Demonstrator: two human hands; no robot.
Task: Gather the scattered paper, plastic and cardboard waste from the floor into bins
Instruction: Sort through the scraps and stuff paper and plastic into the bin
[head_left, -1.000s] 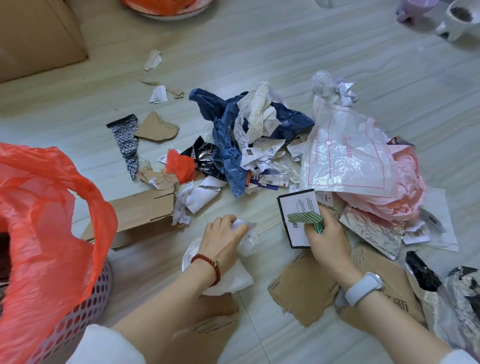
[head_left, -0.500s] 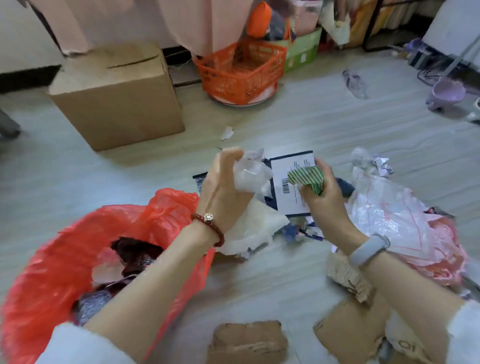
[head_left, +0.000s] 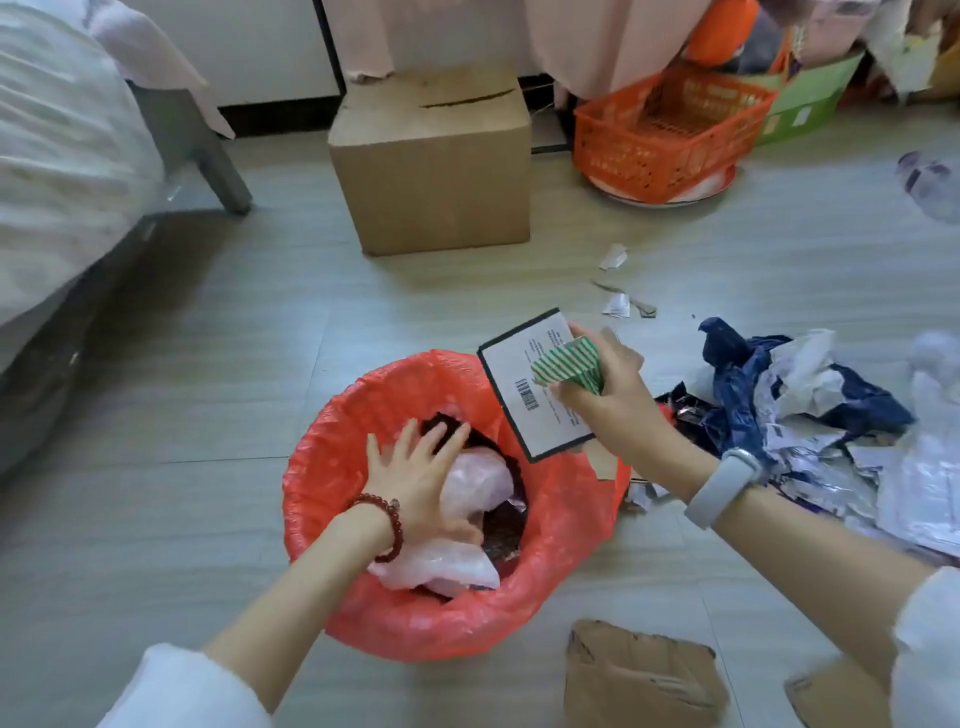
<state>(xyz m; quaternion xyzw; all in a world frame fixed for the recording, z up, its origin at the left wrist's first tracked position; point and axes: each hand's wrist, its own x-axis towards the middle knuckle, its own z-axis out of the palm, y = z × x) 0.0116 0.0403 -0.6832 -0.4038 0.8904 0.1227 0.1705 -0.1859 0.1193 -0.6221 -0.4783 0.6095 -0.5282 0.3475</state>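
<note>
A bin lined with a red plastic bag (head_left: 332, 467) stands on the floor in front of me. Inside it lie white crumpled plastic (head_left: 478, 483) and dark scraps. My left hand (head_left: 415, 473) is inside the bin with fingers spread, pressing on the white plastic. My right hand (head_left: 608, 400) hovers over the bin's right rim and grips a white card with a black border and barcode (head_left: 524, 395) together with a green-and-white striped paper (head_left: 569, 364). A heap of blue plastic, white paper and foil waste (head_left: 810, 395) lies on the floor to the right.
A closed cardboard box (head_left: 431, 166) stands behind the bin. An orange basket (head_left: 665, 140) sits at the back right. A bed (head_left: 62, 171) fills the left. Torn cardboard pieces (head_left: 639, 675) lie near my right forearm. Small paper scraps (head_left: 615, 301) dot the floor.
My view swung from the waste heap to the bin. My left hand carried the white plastic into the bin and let go of it. My right hand brought the card and striped paper over the rim.
</note>
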